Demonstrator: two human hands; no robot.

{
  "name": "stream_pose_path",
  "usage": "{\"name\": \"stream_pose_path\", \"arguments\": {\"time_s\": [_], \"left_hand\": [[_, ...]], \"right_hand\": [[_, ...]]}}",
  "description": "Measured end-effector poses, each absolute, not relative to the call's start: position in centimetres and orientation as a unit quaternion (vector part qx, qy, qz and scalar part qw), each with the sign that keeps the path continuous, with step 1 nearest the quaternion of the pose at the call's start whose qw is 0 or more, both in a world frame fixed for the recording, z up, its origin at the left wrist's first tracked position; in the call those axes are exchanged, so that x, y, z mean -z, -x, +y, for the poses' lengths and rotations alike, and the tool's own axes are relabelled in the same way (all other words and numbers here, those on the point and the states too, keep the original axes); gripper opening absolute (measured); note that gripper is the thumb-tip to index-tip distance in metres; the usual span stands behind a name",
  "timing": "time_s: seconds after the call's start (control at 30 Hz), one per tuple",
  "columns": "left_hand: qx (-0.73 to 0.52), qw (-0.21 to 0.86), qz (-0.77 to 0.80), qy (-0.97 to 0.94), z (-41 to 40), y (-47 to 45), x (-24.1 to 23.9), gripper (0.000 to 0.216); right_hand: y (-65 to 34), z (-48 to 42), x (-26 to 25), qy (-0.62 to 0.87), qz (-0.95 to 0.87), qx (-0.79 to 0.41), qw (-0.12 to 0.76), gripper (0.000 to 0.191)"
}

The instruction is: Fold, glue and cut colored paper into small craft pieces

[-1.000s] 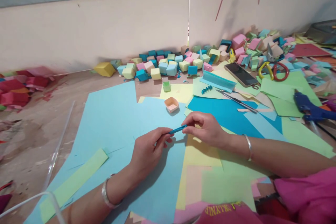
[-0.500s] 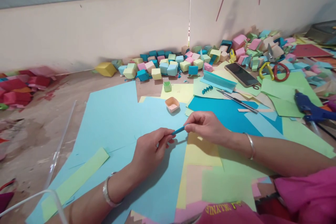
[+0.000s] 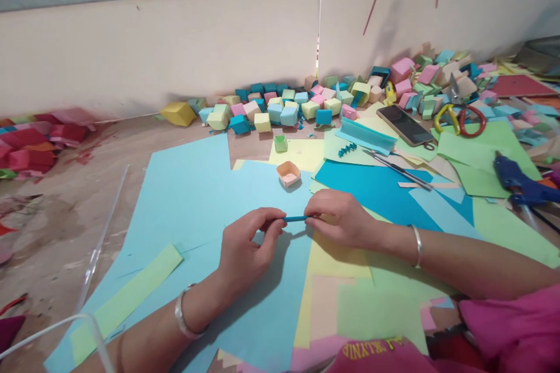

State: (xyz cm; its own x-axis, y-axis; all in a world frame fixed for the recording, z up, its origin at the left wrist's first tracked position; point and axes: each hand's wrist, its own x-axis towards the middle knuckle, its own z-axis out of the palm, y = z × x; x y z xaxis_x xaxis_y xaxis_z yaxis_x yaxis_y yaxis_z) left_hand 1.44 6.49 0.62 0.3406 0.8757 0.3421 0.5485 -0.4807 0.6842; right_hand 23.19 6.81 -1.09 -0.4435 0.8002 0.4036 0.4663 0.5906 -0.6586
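Observation:
A thin dark-blue paper strip is stretched between my two hands, above a large light-blue sheet. My left hand pinches its left end between thumb and fingers. At the other end, my right hand grips it the same way. The strip lies nearly level, seen almost edge-on. Just beyond my hands stands a small open peach paper box, and a smaller green one sits behind it.
Many folded paper cubes line the wall. To the right lie a phone, scissors, a craft knife and a blue glue gun. A pale green strip and a clear ruler are on the left.
The blue strip has turned from slanting up rightward to nearly level. My left hand has risen slightly and shifted a little left; the right hand still holds its end.

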Motion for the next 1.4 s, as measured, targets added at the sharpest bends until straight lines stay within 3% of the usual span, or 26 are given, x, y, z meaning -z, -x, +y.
{"name": "stream_pose_path", "arguments": {"time_s": [0.1,0.33,0.53,0.8,0.93,1.17,1.4], "left_hand": [[-0.355,0.196,0.427,-0.808,6.2,-1.6,-0.8,0.008],[-0.336,0.354,0.456,-0.744,6.3,-1.8,-0.9,0.009],[-0.325,0.346,0.457,-0.752,6.4,-1.7,-0.8,0.010],[-0.292,0.321,0.395,-0.810,6.0,-2.2,-0.8,0.011],[-0.275,0.280,0.400,-0.828,6.0,-2.0,-1.1,0.014],[-0.296,0.388,0.485,-0.726,6.6,-1.7,-1.2,0.016],[-0.279,0.413,0.499,-0.709,6.4,-2.0,-0.9,0.017]], "right_hand": [[-23.0,6.2,1.1,0.366,-0.842,-0.195,0.345,0.019],[-22.9,5.4,0.7,0.372,-0.830,-0.212,0.358,0.023],[-22.6,5.7,1.7,0.364,-0.859,-0.203,0.297,0.025],[-22.6,4.9,1.8,0.369,-0.852,-0.203,0.310,0.033],[-22.6,5.2,1.7,0.375,-0.844,-0.240,0.298,0.025],[-22.4,5.6,1.0,0.422,-0.781,-0.265,0.376,0.012],[-22.2,5.4,1.0,0.432,-0.769,-0.245,0.402,0.011]]}}
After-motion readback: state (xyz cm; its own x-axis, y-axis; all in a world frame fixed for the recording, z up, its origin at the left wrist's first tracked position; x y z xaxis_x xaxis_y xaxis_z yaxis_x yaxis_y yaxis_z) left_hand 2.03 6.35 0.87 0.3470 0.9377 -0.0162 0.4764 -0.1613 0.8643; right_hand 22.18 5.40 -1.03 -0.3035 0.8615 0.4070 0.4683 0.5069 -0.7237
